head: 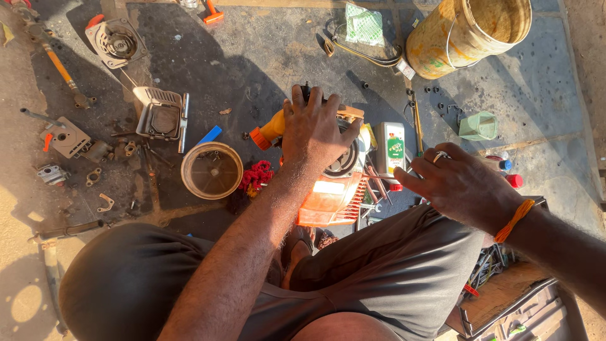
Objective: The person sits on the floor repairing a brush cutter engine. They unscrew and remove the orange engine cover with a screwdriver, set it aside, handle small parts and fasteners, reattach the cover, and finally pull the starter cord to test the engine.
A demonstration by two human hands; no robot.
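**Small engine held on the ground mat, left hand on top**

Nearest the camera are the person's knees in dark grey cloth. At the near right stands an open tool tray holding mixed hand tools.

The orange engine unit sits between the knees, on the dark, stained ground mat. Its near part is a ribbed orange plastic cover; its far end carries a yellow body ending in an orange cap that points far-left. The long axis runs from near-right to far-left.

The left hand lies palm-down over the top of the unit, fingers spread and curled round the black upper part, gripping it. The right hand, with a ring and an orange wrist cord, is just right of the unit, fingers bent towards a cluster of thin metal tools; whether it grips one cannot be told.

Left of the unit lies a round cream flywheel housing, with a red fibrous tuft between. A small white oil bottle lies just beyond the right hand.

Farther off are a grey ribbed cover, a recoil starter housing and, far right, a tilted, paint-stained yellow bucket.
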